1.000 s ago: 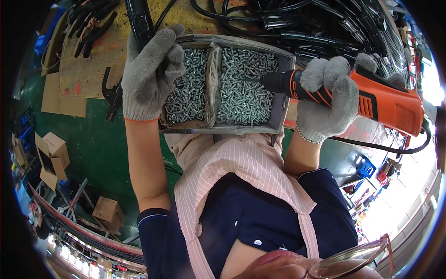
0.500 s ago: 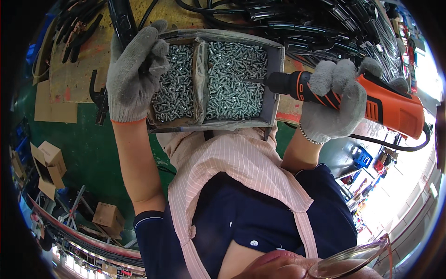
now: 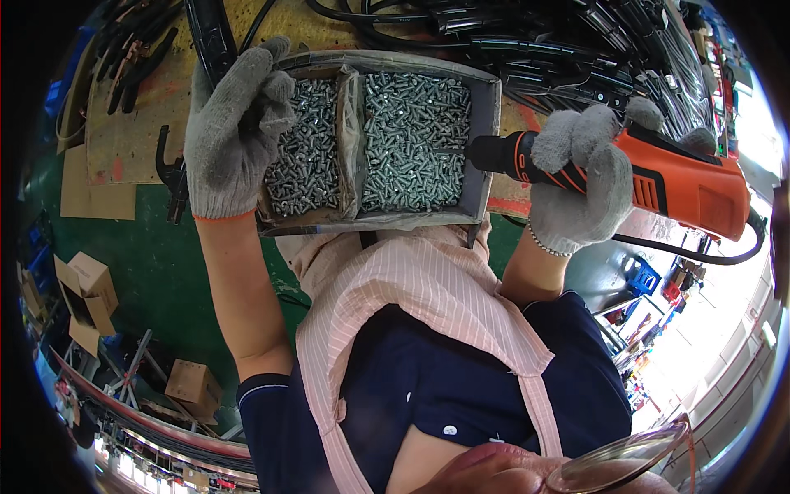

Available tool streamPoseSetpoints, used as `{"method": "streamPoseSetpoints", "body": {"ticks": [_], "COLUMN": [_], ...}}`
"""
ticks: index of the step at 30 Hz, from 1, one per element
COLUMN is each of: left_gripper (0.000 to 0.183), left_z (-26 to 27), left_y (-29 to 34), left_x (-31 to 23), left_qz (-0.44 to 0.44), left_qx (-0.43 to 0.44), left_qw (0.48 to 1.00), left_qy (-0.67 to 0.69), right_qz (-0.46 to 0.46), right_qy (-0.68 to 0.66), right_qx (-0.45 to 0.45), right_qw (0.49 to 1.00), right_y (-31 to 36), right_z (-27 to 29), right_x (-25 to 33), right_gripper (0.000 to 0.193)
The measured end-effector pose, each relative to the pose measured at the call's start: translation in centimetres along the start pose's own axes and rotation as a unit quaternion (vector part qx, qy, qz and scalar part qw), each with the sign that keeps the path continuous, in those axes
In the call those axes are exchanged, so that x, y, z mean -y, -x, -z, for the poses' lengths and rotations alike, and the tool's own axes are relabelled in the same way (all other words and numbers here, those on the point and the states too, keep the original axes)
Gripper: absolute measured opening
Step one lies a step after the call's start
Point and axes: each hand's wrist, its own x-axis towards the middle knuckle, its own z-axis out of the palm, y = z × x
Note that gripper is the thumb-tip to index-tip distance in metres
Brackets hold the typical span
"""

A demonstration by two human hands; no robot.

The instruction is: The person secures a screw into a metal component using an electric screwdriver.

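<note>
My right hand [image 3: 588, 181], in a grey knit glove, is wrapped round an orange and black electric screwdriver [image 3: 687, 181]. Its thin bit points left over the right compartment of a worn cardboard box [image 3: 485, 185]. Small silver screws [image 3: 415, 136] fill both compartments, split by a taped divider [image 3: 350, 144]. My left hand [image 3: 234, 136], gloved too, is at the box's left side with its fingers curled around a glossy black tubular part [image 3: 210, 37]. The palm hides much of that part. A black clamp-like piece [image 3: 173, 177] sticks out beside the left wrist.
Black tubular parts with cables [image 3: 559, 62] are heaped at the far right of the worn yellow table [image 3: 140, 148]. Several black handles [image 3: 136, 62] lie at the far left. Cardboard boxes [image 3: 193, 387] stand on the green floor to the left. The screwdriver's cord [image 3: 675, 257] loops at the right.
The screwdriver and my right hand have shifted slightly left, with the bit a little lower over the screws. My left hand and the box appear slightly further left. Both grips look the same.
</note>
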Motion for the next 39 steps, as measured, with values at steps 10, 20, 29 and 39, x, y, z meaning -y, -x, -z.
{"method": "streamPoseSetpoints", "body": {"ticks": [10, 20, 29, 39], "left_gripper": [0.021, 0.023, 0.023, 0.065], "left_z": [-0.2, -0.6, -1.4, -1.8], "left_y": [0.1, 0.0, 0.1, 0.8], "left_x": [0.0, 0.0, -0.4, 0.0], "left_qz": [0.003, 0.032, 0.002, 0.030], "left_qx": [-0.011, -0.028, -0.050, -0.083], "left_qw": [1.000, 0.999, 0.999, 0.996], "left_qy": [-0.003, -0.018, -0.018, -0.015], "right_qz": [0.024, 0.038, 0.033, 0.053], "right_qy": [-0.004, -0.073, -0.178, -0.246], "right_qx": [-0.029, -0.070, -0.082, -0.002], "right_qw": [0.999, 0.994, 0.980, 0.968], "right_y": [0.0, -1.3, -3.2, -8.1], "right_z": [0.3, 0.3, -0.6, -9.1], "right_x": [0.3, 1.8, 2.6, 0.7], "right_gripper": [0.050, 0.041, 0.037, 0.024]}}
